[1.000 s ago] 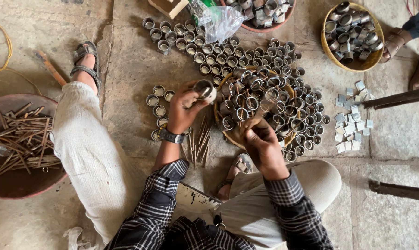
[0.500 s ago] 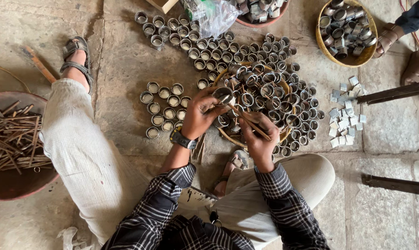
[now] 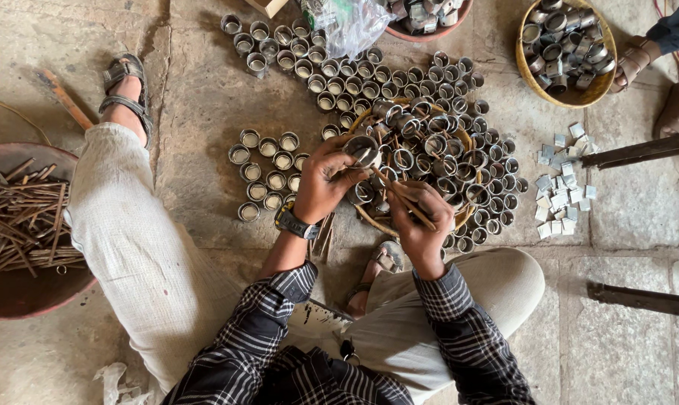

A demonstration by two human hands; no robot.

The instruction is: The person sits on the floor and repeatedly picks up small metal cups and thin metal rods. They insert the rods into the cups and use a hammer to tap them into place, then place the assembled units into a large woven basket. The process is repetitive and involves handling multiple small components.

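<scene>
Seated on the stone floor (image 3: 204, 97), your left hand (image 3: 321, 184) clamps its fingers around a small metal cup (image 3: 362, 150) above the near-left rim of the woven basket (image 3: 369, 219). Your right hand (image 3: 418, 225) pinches a thin stick (image 3: 399, 196) (tip toward the cup). Keep the cup tilted and steady.

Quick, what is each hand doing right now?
Left hand: closed around a small metal cup.
Right hand: closed on a thin stick.
</scene>
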